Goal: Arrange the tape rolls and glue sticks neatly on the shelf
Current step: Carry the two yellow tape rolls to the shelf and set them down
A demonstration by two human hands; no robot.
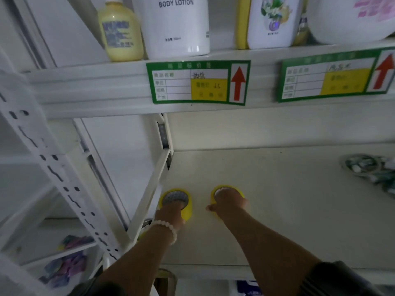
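Two yellow tape rolls lie flat on the white shelf (pixel 277 210), side by side near its left end. My left hand (pixel 171 212) grips the left yellow tape roll (pixel 187 210) from the near side, fingers over its rim; the roll's grey core shows. My right hand (pixel 229 201) covers the right yellow tape roll (pixel 215 192), of which only the yellow edge shows. At the shelf's far right lies a blurred pile of clear tape rolls (pixel 363 165). No glue sticks are visible.
The shelf above carries lotion bottles (pixel 175 26) and a yellow bottle (pixel 120 33), with green price labels (pixel 198 82) on its front edge. A perforated white upright (pixel 53 167) stands left. Lower left shelves hold colourful packets (pixel 64 268).
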